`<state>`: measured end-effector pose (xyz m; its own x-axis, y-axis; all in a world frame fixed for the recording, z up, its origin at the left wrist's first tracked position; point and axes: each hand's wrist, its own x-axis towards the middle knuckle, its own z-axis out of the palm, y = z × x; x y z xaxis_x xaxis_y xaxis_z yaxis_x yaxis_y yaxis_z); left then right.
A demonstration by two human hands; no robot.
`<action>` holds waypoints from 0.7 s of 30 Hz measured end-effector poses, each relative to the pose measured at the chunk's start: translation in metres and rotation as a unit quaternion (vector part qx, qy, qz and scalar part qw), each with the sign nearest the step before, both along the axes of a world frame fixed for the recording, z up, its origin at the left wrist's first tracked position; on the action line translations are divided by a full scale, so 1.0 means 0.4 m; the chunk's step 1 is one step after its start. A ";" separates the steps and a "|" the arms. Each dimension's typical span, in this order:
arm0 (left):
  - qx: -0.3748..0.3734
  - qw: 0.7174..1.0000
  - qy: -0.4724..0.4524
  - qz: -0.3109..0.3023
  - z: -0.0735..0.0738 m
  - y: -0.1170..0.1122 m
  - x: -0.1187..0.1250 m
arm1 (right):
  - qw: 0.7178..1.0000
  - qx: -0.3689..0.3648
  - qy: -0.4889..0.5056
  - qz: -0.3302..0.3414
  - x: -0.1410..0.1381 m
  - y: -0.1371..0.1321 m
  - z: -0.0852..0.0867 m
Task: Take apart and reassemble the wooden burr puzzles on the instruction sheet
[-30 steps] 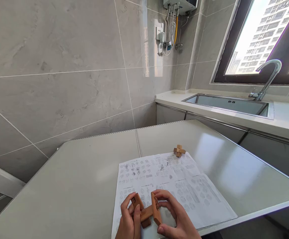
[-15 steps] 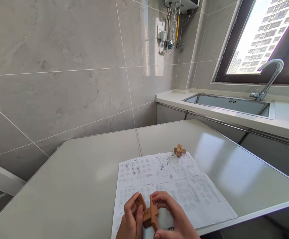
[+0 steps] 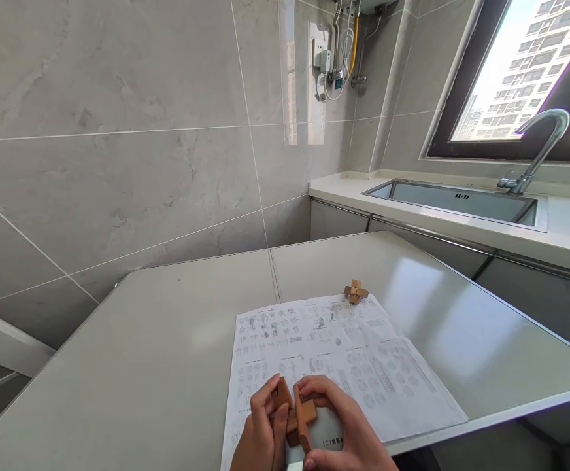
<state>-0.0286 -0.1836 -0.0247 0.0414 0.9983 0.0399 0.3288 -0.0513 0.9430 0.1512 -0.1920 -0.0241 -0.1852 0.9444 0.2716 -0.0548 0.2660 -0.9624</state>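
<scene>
My left hand [image 3: 260, 432] is closed on brown wooden puzzle pieces [image 3: 282, 394]; the upper one bears a dark mark. My right hand [image 3: 346, 418] pinches an upright wooden puzzle piece [image 3: 299, 418] between the thumb below and fingers above. The pieces of both hands meet or overlap, and a short square block end [image 3: 309, 411] sticks out to the right of the upright piece. How they interlock is partly hidden by my fingers. Beneath the hands lies a printed paper sheet [image 3: 412, 392] with rows of small diagrams.
A small assembled wooden cross puzzle [image 3: 356, 292] stands at the sheet's far edge. All this is on a pale table [image 3: 142, 366]. Beyond are a tiled wall [image 3: 167, 183], a counter with a sink [image 3: 452, 199] and a faucet [image 3: 542, 147].
The right hand's upright piece has shifted slightly left, closer to the left hand's pieces, and a block end now shows on its right side. The camera view has tilted down slightly.
</scene>
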 end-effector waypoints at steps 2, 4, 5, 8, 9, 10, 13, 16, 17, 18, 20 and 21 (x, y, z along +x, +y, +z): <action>0.003 1.000 0.004 0.014 0.006 -0.001 0.009 | 1.000 -0.012 0.004 0.000 0.001 -0.003 0.003; 0.003 1.000 0.010 0.027 0.013 -0.002 0.020 | 1.000 -0.027 0.015 0.000 0.004 -0.006 0.007; 0.002 0.999 0.014 0.031 0.017 -0.001 0.026 | 0.999 -0.035 0.023 0.000 0.005 -0.007 0.010; 0.007 0.999 0.033 0.034 0.029 0.004 0.042 | 0.998 -0.051 0.042 0.000 0.009 -0.009 0.015; 0.011 0.999 0.038 0.036 0.033 0.006 0.046 | 0.998 -0.052 0.043 -0.002 0.010 -0.010 0.015; 0.014 0.998 0.041 0.038 0.037 0.007 0.050 | 0.998 -0.051 0.038 -0.006 0.010 -0.010 0.014; 0.006 0.998 0.040 0.048 0.048 0.012 0.062 | 0.999 -0.039 0.005 -0.028 0.006 -0.013 0.009; -0.009 0.997 0.046 0.057 0.056 0.014 0.071 | 0.998 -0.028 -0.027 -0.047 0.003 -0.016 0.008; -0.008 0.997 0.049 0.057 0.058 0.014 0.073 | 0.998 -0.028 -0.032 -0.047 0.003 -0.017 0.009; -0.006 0.997 0.052 0.056 0.059 0.014 0.074 | 0.998 -0.030 -0.034 -0.046 0.003 -0.017 0.011; -0.005 0.997 0.060 0.049 0.062 0.013 0.076 | 0.998 -0.035 -0.029 -0.039 0.004 -0.017 0.016; -0.006 0.997 0.064 0.046 0.063 0.012 0.077 | 0.998 -0.037 -0.024 -0.036 0.005 -0.017 0.019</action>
